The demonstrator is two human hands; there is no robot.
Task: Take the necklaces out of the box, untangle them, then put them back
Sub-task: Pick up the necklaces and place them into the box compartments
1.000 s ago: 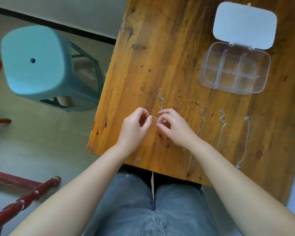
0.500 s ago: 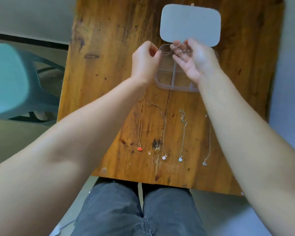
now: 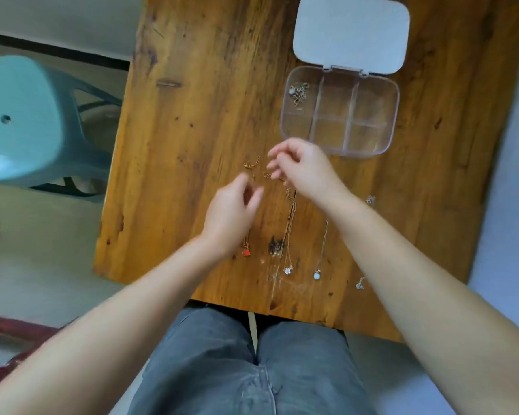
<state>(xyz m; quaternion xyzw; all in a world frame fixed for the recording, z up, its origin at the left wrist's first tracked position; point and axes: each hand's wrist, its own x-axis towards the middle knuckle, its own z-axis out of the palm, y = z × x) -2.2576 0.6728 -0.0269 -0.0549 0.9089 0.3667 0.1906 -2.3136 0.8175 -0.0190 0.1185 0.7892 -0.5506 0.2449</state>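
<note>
Both hands, left (image 3: pixel 232 214) and right (image 3: pixel 304 166), hover loose-fingered and empty just below the open clear box (image 3: pixel 393 115), one necklace (image 3: pixel 298 92) bunched in its upper-left compartment, others (image 3: pixel 289 232) laid out beneath it.

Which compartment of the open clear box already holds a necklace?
The far-left compartment of the clear box, nearest the hinge, holds a bunched silver necklace. Every other compartment shows only the wood beneath.
</note>
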